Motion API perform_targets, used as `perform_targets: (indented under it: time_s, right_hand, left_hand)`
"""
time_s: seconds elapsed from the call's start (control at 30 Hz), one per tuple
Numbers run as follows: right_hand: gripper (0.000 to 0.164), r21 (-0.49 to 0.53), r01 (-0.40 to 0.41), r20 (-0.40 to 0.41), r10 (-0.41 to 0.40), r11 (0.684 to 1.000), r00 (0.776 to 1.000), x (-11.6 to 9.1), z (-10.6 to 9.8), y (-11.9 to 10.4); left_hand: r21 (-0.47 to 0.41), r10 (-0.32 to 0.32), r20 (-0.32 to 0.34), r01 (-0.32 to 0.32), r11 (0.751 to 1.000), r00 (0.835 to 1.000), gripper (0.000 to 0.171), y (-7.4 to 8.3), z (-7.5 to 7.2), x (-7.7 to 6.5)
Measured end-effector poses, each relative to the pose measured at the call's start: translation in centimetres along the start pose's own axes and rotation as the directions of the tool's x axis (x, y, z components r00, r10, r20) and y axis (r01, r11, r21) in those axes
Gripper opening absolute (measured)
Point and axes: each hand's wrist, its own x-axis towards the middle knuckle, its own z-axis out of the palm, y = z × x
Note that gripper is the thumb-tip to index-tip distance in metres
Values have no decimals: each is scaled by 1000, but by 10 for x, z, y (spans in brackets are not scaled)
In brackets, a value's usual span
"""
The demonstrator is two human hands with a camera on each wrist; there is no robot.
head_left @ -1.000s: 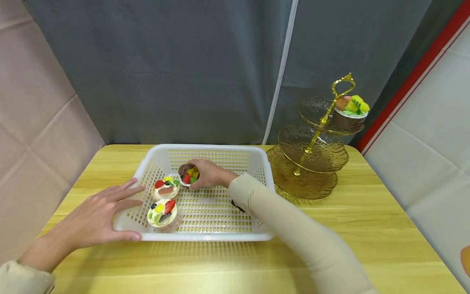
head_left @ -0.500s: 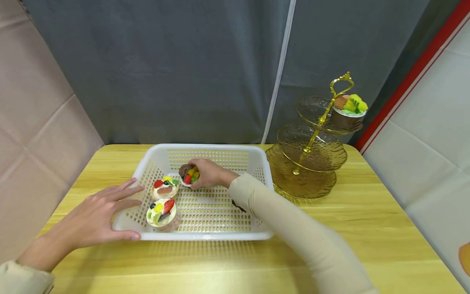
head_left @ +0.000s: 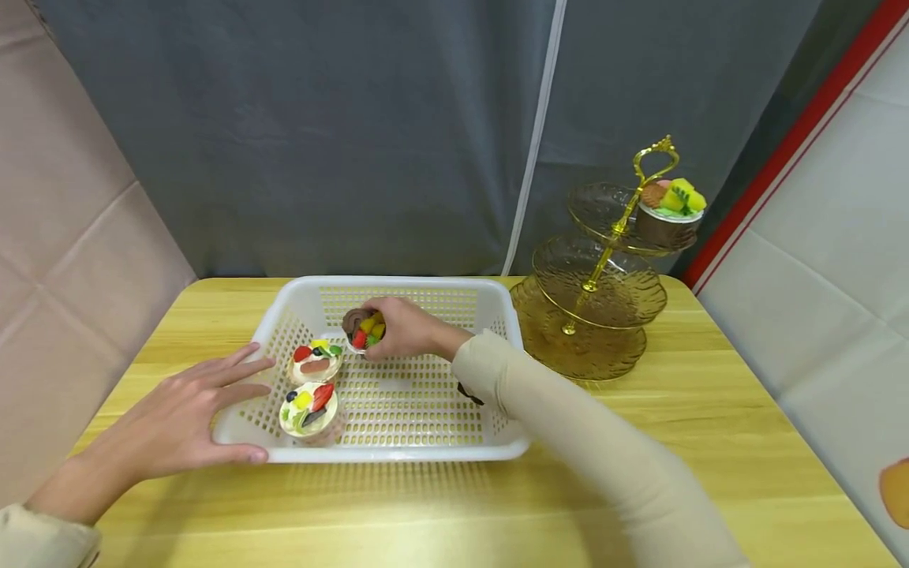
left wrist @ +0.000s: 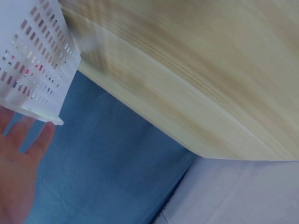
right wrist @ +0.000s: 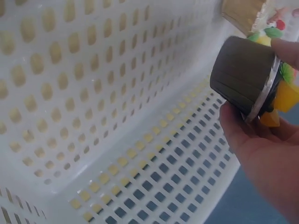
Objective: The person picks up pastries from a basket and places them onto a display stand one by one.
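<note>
My right hand (head_left: 406, 328) reaches into the white plastic basket (head_left: 398, 455) and grips a cupcake (head_left: 364, 330) by its rim. This cupcake has chocolate swirl and fruit pieces on top. The right wrist view shows its dark brown cup (right wrist: 244, 74) between my thumb and fingers. Near the basket's left wall sit two cream cupcakes with fruit: one farther back (head_left: 316, 364), one nearer the front (head_left: 309, 412). My left hand (head_left: 173, 422) rests at the basket's left end, fingers spread along the rim and thumb at the front corner.
A three-tier gold glass stand (head_left: 600, 284) rises right of the basket. Its top tier bears a brown-cup cupcake (head_left: 669, 217) with fruit. A dark object (head_left: 469, 393) shows partly behind my right sleeve. Grey curtain (head_left: 341, 142) hangs behind the wooden table (head_left: 440, 513).
My right hand has lifted slightly with the chocolate cupcake. The left hand keeps its place on the rim. The head view has shifted a little to the right.
</note>
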Motion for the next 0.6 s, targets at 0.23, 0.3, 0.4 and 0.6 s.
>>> perform_targets:
  time_s: [0.23,0.3,0.4,0.6]
  right_hand:
    - [62,30,20,-61,-19,999,998,-14,-14,-3]
    - [61,32,18,-74,-15,999,997,-19,-20,-4]
    - [58,54,21,-87,-16,998,996,-25,-28,-5]
    - [67,53,32,-141,-25,998,990,-38,-41,-8]
  left_hand:
    - [2,6,-4,-6,1000,1000,75,0,0,0]
    - [2,8,-5,-8,1000,1000,75,-1,0,0]
    - [2,9,-8,-9,1000,1000,75,-1,-1,0]
    - [-3,9,-5,-9,1000,1000,75,0,-1,0]
